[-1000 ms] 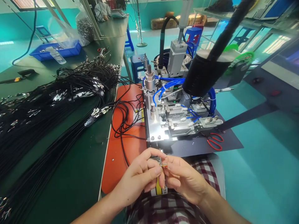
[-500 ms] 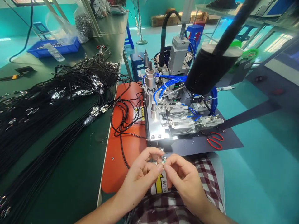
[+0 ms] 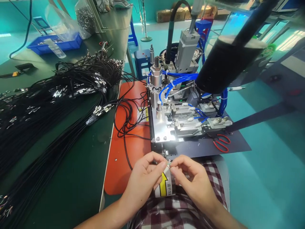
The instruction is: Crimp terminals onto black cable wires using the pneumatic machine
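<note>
In the middle foreground, my left hand (image 3: 145, 176) and my right hand (image 3: 192, 179) meet fingertip to fingertip above my lap. Both are closed in a pinch. Between them shows a small silvery piece (image 3: 169, 163), too small and too covered by fingers to name. A black cable (image 3: 126, 152) runs down the orange-red board (image 3: 120, 178) and passes behind my left hand. Just beyond the fingers stands the front edge of a machine with a shiny metal plate (image 3: 163, 129). Below the fingertips is a white label with a yellow arrow (image 3: 163, 186).
Bundled black cables (image 3: 62, 136) with metal ends cover much of the green table (image 3: 78, 178) at left. A blue tray (image 3: 71, 44) sits behind them. Red-handled scissors (image 3: 222, 143) lie right of the machine. A black cylinder (image 3: 221, 68) hangs over it.
The view has shifted slightly, so the machine appears a little farther right. My hands still meet at the small piece, with the right fingertips slightly farther from the left ones.
</note>
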The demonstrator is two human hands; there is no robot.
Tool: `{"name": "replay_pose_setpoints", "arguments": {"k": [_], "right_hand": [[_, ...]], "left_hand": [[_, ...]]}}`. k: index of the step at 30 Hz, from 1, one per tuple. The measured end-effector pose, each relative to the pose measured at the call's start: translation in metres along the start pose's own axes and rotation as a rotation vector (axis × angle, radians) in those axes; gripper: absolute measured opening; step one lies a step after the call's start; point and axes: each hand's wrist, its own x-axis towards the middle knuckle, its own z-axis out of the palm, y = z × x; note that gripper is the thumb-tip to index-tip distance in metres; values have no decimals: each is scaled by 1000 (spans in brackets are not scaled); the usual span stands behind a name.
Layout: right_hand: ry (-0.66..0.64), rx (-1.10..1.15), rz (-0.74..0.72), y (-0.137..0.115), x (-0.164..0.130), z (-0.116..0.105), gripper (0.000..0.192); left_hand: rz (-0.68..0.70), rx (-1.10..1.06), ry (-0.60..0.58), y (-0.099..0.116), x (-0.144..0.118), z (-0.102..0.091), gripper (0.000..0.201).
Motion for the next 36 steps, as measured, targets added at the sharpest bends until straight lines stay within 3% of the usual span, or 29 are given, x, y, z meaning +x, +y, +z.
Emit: {"name": "replay_pose_setpoints", "arguments": {"k": [3, 7, 26, 36], "right_hand": [[28, 41, -31, -10, 3, -3, 14], [4, 117, 29, -17, 6, -1, 13], [-98, 324, 116, -12, 10, -5, 18], [-48, 178, 93, -15, 8, -2, 15]], "left_hand": [[-8, -5, -1, 0, 0, 0, 25], [-19, -13, -19, 0, -1, 1, 27], [-31, 4, -30, 2, -1, 1, 29], [-36, -10, -24, 1, -2, 1, 28]]}}
